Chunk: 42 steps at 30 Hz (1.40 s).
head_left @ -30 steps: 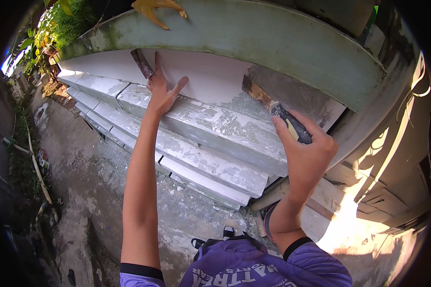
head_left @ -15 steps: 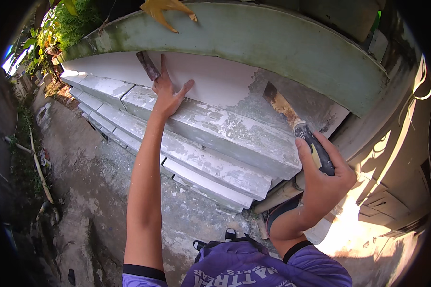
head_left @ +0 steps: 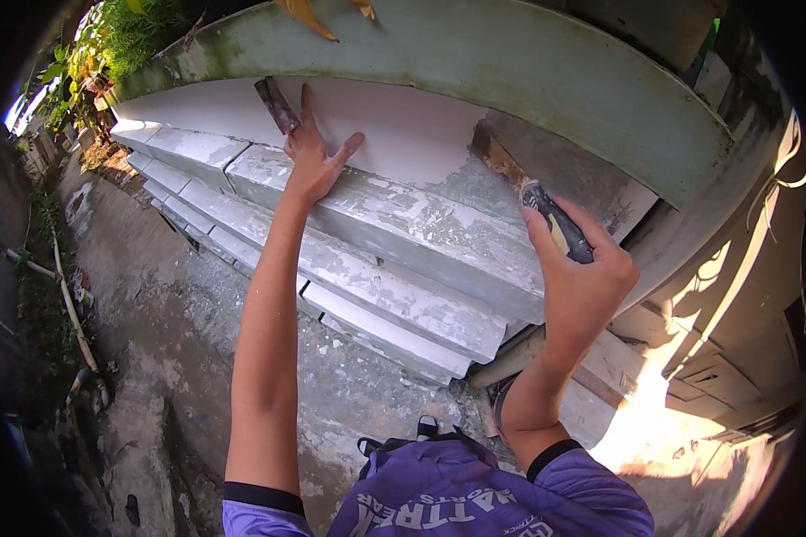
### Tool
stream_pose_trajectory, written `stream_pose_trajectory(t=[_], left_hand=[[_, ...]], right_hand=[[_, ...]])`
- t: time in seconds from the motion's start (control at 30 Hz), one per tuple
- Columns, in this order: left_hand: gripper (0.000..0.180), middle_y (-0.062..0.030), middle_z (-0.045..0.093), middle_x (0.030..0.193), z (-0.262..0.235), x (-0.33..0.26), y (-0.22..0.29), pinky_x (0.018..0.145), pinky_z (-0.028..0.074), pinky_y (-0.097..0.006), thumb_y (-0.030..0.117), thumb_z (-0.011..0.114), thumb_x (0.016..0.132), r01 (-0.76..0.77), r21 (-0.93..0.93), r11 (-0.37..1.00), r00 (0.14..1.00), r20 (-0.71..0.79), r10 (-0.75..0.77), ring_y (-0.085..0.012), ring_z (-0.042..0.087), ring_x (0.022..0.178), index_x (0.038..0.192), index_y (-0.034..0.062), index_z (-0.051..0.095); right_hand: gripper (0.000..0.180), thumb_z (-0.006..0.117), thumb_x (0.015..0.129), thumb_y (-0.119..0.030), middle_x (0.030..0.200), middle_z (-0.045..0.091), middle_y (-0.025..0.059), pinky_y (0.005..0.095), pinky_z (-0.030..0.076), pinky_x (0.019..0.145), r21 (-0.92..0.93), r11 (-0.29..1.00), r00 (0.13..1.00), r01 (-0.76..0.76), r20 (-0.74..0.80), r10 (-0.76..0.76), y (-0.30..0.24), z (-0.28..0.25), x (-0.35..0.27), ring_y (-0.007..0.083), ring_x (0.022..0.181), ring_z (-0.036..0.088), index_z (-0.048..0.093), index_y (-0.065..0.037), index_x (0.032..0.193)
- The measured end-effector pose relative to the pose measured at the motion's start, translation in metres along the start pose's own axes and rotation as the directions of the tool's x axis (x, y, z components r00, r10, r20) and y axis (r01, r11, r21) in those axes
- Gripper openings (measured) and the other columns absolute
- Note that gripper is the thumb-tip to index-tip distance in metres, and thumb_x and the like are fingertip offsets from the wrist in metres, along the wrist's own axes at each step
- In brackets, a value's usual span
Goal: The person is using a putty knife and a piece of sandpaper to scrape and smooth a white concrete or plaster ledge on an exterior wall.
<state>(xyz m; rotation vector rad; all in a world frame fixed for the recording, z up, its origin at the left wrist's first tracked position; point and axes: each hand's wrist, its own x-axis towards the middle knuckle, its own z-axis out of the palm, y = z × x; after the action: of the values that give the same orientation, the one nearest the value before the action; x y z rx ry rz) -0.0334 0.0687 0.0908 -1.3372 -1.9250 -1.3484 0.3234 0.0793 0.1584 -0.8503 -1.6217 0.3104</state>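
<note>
Setting: outdoors, white wall (head_left: 394, 134) under a green ledge (head_left: 510, 63), stepped mouldings (head_left: 394, 259) below, rough concrete ground (head_left: 152, 340) at the foot.
Left hand (head_left: 312, 161): fingers spread wide, flat on the wall; a dark flat tool (head_left: 276, 104) sticks up behind it — can't tell if it's pinned or gripped.
Right hand (head_left: 582, 277): fist closed round the scraper (head_left: 533, 197) handle, blade tip on the wall's grey patch (head_left: 564, 170), right of the left hand.
Risk: blade could skid off the patch and gouge fresh white, I'd say; dry crumbs may fall toward the face.
Containers: none in sight.
</note>
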Motion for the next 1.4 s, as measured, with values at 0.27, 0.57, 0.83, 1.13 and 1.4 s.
stream_pose_trajectory(t=[0.27, 0.57, 0.83, 1.13, 1.4], left_hand=[[0.118, -0.0287, 0.03, 0.158, 0.001, -0.001, 0.0, 0.119, 0.012, -0.053, 0.058, 0.073, 0.082, 0.015, 0.019, 1.0, 1.0, 0.019, -0.015, -0.0439, 0.028, 0.146, 0.163, 0.0087, 0.002], [0.116, -0.0293, 0.033, 0.156, -0.001, 0.001, 0.005, 0.12, 0.012, -0.052, 0.054, 0.072, 0.084, 0.007, 0.01, 1.0, 1.0, 0.013, -0.007, -0.0442, 0.032, 0.144, 0.163, 0.0089, 0.002], [0.117, -0.0277, 0.031, 0.158, -0.007, -0.007, 0.005, 0.12, 0.01, -0.052, 0.052, 0.072, 0.083, 0.019, 0.023, 1.0, 0.999, 0.028, -0.019, -0.0423, 0.03, 0.146, 0.163, 0.0086, -0.002], [0.118, -0.0277, 0.026, 0.161, 0.0, -0.004, 0.009, 0.12, 0.009, -0.053, 0.053, 0.072, 0.083, 0.021, 0.045, 0.999, 0.999, 0.031, -0.023, -0.0426, 0.025, 0.148, 0.163, 0.0057, -0.001], [0.116, -0.0274, 0.027, 0.16, -0.004, -0.002, 0.003, 0.12, 0.01, -0.053, 0.055, 0.072, 0.083, 0.04, 0.009, 0.999, 0.998, 0.045, -0.041, -0.042, 0.025, 0.148, 0.163, 0.0057, 0.003]], right_hand=[[0.025, 0.087, 0.077, -0.013, 0.077, 0.074, 0.0151, 0.0265, 0.054, 0.066, 0.034, 0.999, 0.997, 0.022, -0.071, -0.02, 0.008, -0.003, -0.006, 0.014, 0.066, 0.071, 0.077, 0.002, 0.094], [0.023, 0.087, 0.076, -0.011, 0.08, 0.075, 0.0145, 0.0267, 0.055, 0.067, 0.1, 0.995, 0.996, -0.024, -0.089, 0.033, 0.01, -0.019, -0.008, 0.0158, 0.068, 0.072, 0.077, 0.002, 0.093], [0.024, 0.087, 0.076, -0.012, 0.078, 0.074, 0.0164, 0.0265, 0.054, 0.067, 0.006, 0.998, 0.998, 0.057, 0.032, -0.057, 0.01, -0.017, -0.01, 0.0166, 0.068, 0.073, 0.076, 0.002, 0.093], [0.025, 0.088, 0.075, -0.01, 0.08, 0.074, 0.0151, 0.0265, 0.054, 0.068, 0.08, 0.997, 0.999, 0.01, 0.044, -0.014, 0.018, -0.004, -0.002, 0.0135, 0.069, 0.071, 0.075, 0.002, 0.093], [0.024, 0.085, 0.078, -0.004, 0.086, 0.074, 0.0091, 0.0255, 0.054, 0.074, 0.247, 0.954, 0.982, -0.173, -0.036, 0.187, 0.055, -0.038, -0.066, 0.0121, 0.079, 0.069, 0.075, 0.003, 0.098]])
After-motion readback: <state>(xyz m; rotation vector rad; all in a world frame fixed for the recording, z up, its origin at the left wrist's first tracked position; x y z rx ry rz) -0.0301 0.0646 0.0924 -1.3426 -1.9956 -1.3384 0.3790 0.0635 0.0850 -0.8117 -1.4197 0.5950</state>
